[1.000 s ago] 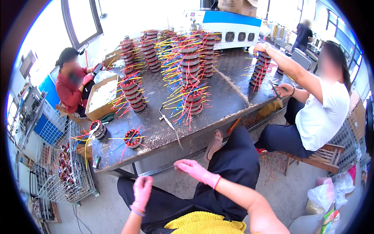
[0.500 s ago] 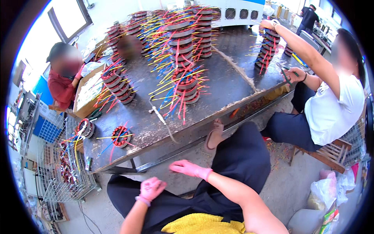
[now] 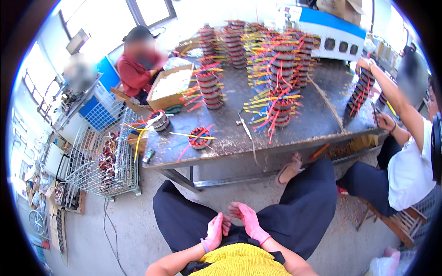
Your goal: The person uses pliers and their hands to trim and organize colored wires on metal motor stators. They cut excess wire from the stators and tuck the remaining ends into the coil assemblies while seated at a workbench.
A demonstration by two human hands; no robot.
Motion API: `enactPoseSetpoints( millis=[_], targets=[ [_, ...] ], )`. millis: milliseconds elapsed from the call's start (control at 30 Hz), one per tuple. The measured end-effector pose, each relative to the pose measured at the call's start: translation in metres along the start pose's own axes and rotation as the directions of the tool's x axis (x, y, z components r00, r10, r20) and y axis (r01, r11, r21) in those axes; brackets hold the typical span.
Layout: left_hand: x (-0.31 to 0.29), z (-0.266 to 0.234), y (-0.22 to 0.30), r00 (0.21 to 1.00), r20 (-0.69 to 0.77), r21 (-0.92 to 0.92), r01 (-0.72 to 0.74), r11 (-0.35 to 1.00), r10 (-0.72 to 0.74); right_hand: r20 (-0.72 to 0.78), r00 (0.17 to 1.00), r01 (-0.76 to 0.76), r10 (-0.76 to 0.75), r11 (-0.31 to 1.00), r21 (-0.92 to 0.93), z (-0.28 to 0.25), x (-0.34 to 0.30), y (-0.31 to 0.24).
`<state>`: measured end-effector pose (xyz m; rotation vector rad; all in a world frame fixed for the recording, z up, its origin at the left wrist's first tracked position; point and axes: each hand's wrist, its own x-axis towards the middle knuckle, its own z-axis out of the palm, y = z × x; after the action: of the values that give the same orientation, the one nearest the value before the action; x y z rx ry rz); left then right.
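Observation:
My left hand [image 3: 215, 232] and my right hand [image 3: 249, 220], both in pink gloves, are held over my lap, close together but apart. Loosely bent fingers on the left hand and straighter ones on the right face inward, and nothing shows in either. Beyond them, on the dark worktable [image 3: 221, 156], a ring-shaped motor stator [image 3: 200, 143] lies with red, yellow and blue leads sticking out. Further left stands another wired stator [image 3: 159, 122]. Neither hand touches the table.
Tall stacks of wired stators [image 3: 282, 69] fill the table's back, near a carton [image 3: 177, 94]. A thin hose [image 3: 253, 145] hangs over the front edge. A wire basket [image 3: 103, 170] stands at left. One co-worker [image 3: 138, 69] sits behind; another [image 3: 410, 161] works at right beside a stack [image 3: 360, 94].
My hands have drawn together over my lap, the right moving back from near the table. The view has swung left, shifting the table rightward. The left fingers have loosened.

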<state>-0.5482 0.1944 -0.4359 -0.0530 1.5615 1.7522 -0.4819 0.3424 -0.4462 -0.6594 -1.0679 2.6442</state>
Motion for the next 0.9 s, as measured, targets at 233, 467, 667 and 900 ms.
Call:
enactPoseSetpoints(
  millis=[233, 467, 667, 900],
  targets=[
    [0.028, 0.014, 0.065, 0.959, 0.074, 0.008, -0.275, 0.961, 0.274, 0.126, 0.981, 0.162, -0.146, 0.272, -0.949, -0.01, 0.087, 0.009],
    [0.031, 0.048, 0.134, 0.912, 0.373, 0.193, -0.256, 0.947, 0.17, 0.399, 0.522, 0.094, 0.754, 0.414, -0.905, -0.128, 0.117, 0.186],
    [0.097, 0.052, 0.163, 0.529, 0.848, 0.458, -0.75, 0.478, 0.018, 0.126, 0.953, 0.031, 0.275, 0.328, -0.944, -0.05, 0.022, 0.1],
    [0.101, 0.077, 0.173, 0.463, 0.885, 0.367, -0.76, 0.536, 0.05, 0.181, 0.787, -0.201, 0.589, 0.523, -0.828, -0.108, 0.062, 0.13]
  ],
)
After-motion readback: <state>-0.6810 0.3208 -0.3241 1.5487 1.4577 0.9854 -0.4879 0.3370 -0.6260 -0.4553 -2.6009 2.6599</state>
